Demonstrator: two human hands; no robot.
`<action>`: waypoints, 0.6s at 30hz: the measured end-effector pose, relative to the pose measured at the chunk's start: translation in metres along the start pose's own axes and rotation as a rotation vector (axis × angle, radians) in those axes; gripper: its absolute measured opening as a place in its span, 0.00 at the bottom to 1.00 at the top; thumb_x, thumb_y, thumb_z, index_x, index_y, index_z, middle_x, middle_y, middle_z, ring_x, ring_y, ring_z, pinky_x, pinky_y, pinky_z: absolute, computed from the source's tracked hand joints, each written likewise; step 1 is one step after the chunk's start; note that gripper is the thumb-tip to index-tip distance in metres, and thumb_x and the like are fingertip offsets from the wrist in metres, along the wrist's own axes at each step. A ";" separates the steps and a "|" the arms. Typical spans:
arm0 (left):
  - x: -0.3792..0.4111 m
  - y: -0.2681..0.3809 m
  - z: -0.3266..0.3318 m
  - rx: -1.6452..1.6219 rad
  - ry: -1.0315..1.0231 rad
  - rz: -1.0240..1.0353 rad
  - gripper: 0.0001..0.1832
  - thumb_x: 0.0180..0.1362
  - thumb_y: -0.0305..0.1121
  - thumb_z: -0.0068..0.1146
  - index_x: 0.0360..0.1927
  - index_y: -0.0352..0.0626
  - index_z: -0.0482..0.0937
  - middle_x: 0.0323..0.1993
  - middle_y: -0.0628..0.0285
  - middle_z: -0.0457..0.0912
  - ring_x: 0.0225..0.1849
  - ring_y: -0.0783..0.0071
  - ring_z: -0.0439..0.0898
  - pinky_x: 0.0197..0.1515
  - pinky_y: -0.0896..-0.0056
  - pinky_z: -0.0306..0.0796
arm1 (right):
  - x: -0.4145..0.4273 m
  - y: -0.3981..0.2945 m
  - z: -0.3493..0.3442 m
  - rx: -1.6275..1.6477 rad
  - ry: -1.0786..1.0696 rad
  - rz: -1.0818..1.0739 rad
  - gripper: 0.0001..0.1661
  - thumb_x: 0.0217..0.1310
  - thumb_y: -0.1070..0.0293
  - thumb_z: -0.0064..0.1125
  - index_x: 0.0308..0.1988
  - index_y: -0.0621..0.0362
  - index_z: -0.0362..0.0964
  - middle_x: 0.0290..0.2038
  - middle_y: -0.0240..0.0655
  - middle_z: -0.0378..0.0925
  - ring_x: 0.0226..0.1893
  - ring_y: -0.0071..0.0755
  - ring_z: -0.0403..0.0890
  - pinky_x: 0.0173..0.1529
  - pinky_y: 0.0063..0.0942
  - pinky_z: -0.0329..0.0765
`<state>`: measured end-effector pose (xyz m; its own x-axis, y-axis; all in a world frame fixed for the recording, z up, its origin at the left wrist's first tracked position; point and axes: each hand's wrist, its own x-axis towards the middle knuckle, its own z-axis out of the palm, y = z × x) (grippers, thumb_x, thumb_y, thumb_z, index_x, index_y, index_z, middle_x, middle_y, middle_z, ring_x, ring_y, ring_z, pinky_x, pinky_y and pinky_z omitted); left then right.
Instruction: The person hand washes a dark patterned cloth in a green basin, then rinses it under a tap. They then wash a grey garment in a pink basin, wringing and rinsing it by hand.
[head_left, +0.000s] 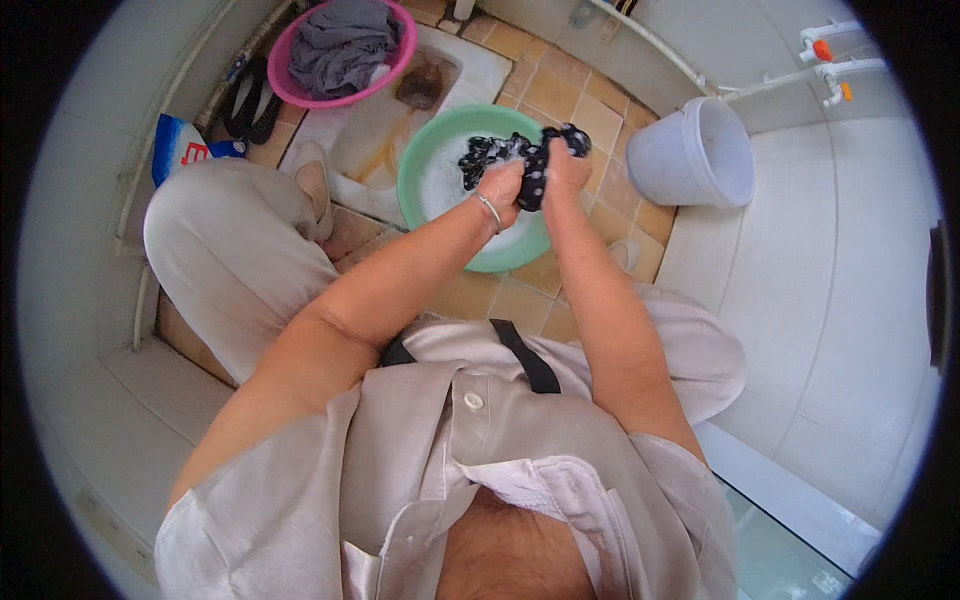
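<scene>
A wet black cloth with white dots (533, 180) is bunched between my two hands over a green plastic basin (414, 161). My left hand (501, 184), with a silver bangle (489, 208) at its wrist, grips the cloth near the basin's middle. At the basin's right rim, my right hand (565, 169) is closed around the other end, and part of the cloth sticks out past its fingers. White suds (442, 176) cover the water below. How much cloth lies under the suds is hidden.
A pink basin (279, 64) of grey cloth (341, 49) rests over the squat toilet (375, 142). To the right stands a white bucket (686, 154), below wall taps (821, 51). Black slippers (251, 105) and a blue-and-white packet (176, 146) are at left.
</scene>
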<state>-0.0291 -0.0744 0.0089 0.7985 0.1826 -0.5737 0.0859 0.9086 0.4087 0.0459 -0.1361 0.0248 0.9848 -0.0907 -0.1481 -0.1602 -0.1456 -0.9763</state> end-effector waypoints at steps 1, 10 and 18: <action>-0.011 0.008 0.017 -0.009 -0.033 0.005 0.07 0.56 0.29 0.51 0.37 0.40 0.76 0.34 0.62 0.80 0.37 0.68 0.79 0.42 0.64 0.74 | 0.022 0.021 -0.011 0.149 0.025 -0.018 0.22 0.43 0.68 0.59 0.42 0.65 0.70 0.37 0.40 0.76 0.37 0.37 0.78 0.40 0.34 0.75; -0.023 0.043 0.023 -0.166 -0.198 -0.086 0.09 0.52 0.24 0.57 0.38 0.43 0.78 0.35 0.60 0.79 0.40 0.66 0.77 0.44 0.61 0.72 | -0.070 -0.028 -0.041 0.709 -0.691 0.994 0.46 0.53 0.27 0.44 0.58 0.52 0.62 0.55 0.39 0.70 0.56 0.42 0.69 0.60 0.49 0.62; 0.005 0.035 -0.009 -0.135 -0.153 -0.014 0.09 0.53 0.28 0.57 0.38 0.39 0.76 0.38 0.59 0.79 0.43 0.67 0.76 0.49 0.63 0.69 | -0.004 -0.011 0.015 0.634 -0.013 0.350 0.13 0.49 0.80 0.50 0.39 0.65 0.71 0.34 0.41 0.76 0.30 0.39 0.80 0.33 0.34 0.80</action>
<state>-0.0273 -0.0378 0.0137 0.8798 0.1198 -0.4600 0.0250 0.9547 0.2964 0.0451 -0.1191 0.0339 0.8844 -0.0149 -0.4666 -0.4004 0.4896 -0.7746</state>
